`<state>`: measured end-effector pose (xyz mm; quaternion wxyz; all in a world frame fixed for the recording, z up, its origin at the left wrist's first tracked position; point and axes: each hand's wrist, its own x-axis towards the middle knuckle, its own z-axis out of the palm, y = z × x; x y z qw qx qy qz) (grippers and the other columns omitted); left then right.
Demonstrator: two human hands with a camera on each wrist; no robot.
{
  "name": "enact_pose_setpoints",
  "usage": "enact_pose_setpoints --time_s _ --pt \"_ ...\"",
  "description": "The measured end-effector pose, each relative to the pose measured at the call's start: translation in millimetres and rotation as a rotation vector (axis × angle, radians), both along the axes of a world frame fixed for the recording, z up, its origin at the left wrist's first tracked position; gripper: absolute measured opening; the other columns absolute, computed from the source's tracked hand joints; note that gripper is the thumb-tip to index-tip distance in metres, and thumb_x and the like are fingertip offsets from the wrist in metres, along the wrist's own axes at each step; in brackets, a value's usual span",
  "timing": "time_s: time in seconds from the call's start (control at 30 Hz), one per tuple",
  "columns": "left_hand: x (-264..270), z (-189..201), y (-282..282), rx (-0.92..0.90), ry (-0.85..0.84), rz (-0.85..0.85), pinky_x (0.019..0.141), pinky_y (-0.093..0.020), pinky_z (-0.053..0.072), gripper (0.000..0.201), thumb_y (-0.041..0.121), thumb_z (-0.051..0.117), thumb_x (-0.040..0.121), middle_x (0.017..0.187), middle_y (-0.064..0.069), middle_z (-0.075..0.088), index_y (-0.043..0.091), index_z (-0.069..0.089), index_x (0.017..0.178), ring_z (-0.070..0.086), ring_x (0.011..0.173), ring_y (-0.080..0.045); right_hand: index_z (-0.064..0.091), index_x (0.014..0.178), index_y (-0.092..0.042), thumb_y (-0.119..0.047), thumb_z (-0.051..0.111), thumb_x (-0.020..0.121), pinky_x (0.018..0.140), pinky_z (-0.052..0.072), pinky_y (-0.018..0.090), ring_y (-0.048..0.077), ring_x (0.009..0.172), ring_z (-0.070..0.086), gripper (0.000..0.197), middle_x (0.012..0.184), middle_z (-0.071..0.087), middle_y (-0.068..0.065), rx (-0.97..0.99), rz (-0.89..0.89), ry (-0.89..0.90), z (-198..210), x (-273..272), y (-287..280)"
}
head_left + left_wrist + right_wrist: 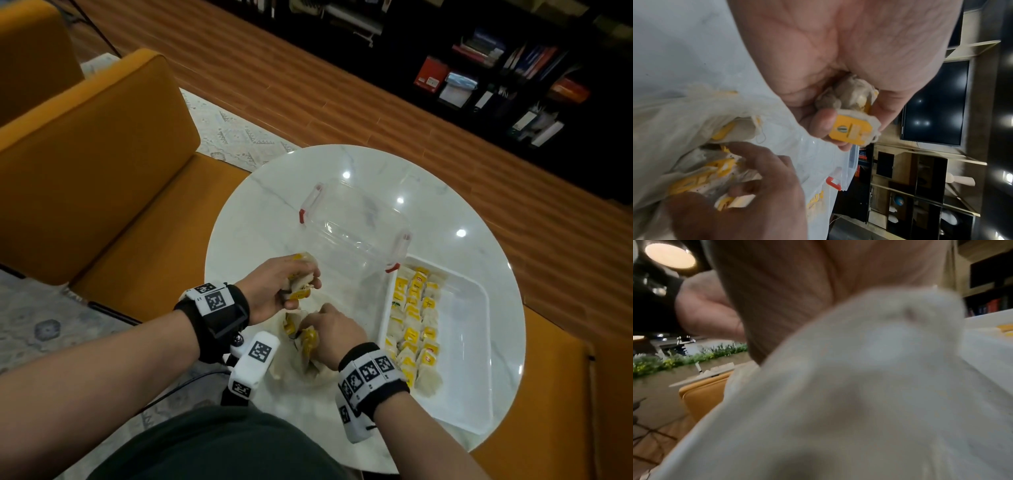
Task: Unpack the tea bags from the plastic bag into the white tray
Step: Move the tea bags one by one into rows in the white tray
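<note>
My left hand (305, 287) hovers over the table and grips a small bunch of tea bags (300, 294) with yellow tags; the left wrist view shows them (851, 129) pinched between thumb and fingers. Just below, my right hand (313, 325) reaches into the open plastic bag (294, 373), fingers curled round more tea bags (308, 342). The bag (879, 386) fills the blurred right wrist view, hiding the fingertips. The white tray (459, 342) lies to the right, with rows of tea bags (414, 329) along its left side.
A clear lidded container (356, 219) with red clips stands behind the hands, touching the tray's far corner. All of it sits on a round white marble table (260, 212). An orange sofa (102, 171) is on the left and dark bookshelves (513, 85) beyond.
</note>
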<state>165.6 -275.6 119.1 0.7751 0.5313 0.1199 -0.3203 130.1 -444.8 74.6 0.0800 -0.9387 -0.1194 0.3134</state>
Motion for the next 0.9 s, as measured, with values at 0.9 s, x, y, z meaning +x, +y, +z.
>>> enact_pose_setpoints --time_s 0.9 --pt "4.1 4.8 -1.0 0.146 0.011 -0.006 0.045 -0.024 0.029 0.019 0.025 0.058 0.097 0.094 -0.007 0.067 0.011 0.07 0.102 0.049 0.065 -0.016 0.065 0.083 -0.022 -0.009 0.07 0.082 0.066 0.048 0.015 0.003 0.075 0.068 0.013 0.077 0.071 -0.012 0.625 -0.325 -0.164 94.9 -16.9 -49.9"
